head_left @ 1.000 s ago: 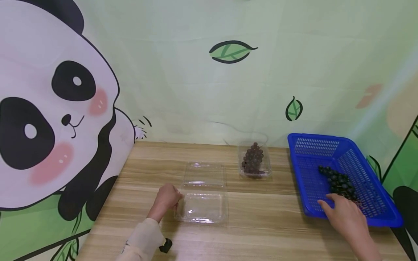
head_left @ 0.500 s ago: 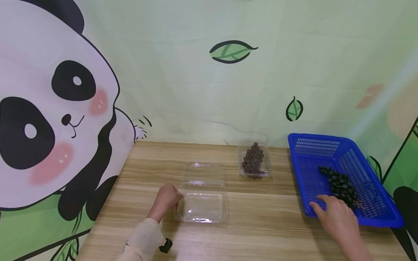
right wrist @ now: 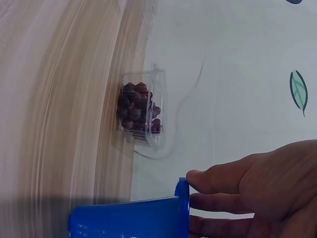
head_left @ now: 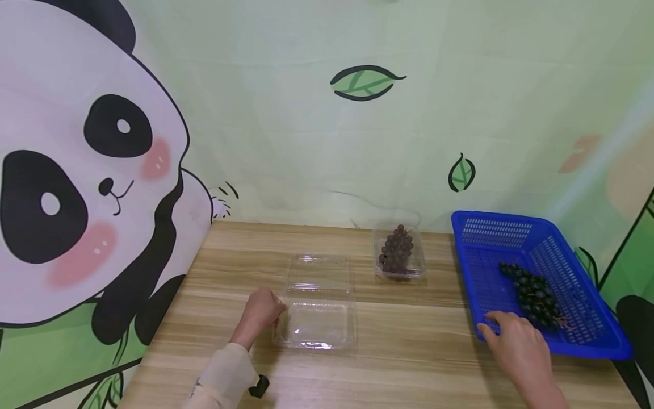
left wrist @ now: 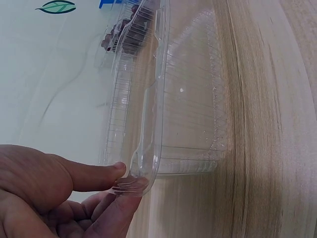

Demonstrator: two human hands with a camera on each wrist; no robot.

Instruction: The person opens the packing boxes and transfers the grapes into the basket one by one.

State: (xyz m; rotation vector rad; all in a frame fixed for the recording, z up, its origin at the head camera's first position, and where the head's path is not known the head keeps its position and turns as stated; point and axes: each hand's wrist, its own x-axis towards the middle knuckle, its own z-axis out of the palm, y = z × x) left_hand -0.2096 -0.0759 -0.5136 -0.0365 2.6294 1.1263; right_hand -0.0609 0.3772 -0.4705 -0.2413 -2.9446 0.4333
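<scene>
A clear plastic clamshell box [head_left: 318, 325] stands unfolded on the table, its lid half lying behind its base. My left hand [head_left: 261, 312] pinches the box's left rim between thumb and finger, as the left wrist view shows up close. At the right, a bunch of dark grapes [head_left: 535, 295] lies in a blue plastic basket [head_left: 467, 289]. My right hand [head_left: 520, 347] is at the basket's near left corner, thumb and fingers apart and loosely bent. In the right wrist view its thumb tip is close by the basket rim, which hides some fingertips.
Behind, near the wall, sits another clear plastic box [head_left: 418, 250] with a bunch of reddish grapes [head_left: 395, 250] inside. A printed panda cloth [head_left: 306, 142] covers the wall behind the wooden table [head_left: 398, 363].
My right hand has shifted left along the near side of the basket, away from the dark grapes' stem end. The left hand keeps its place on the box.
</scene>
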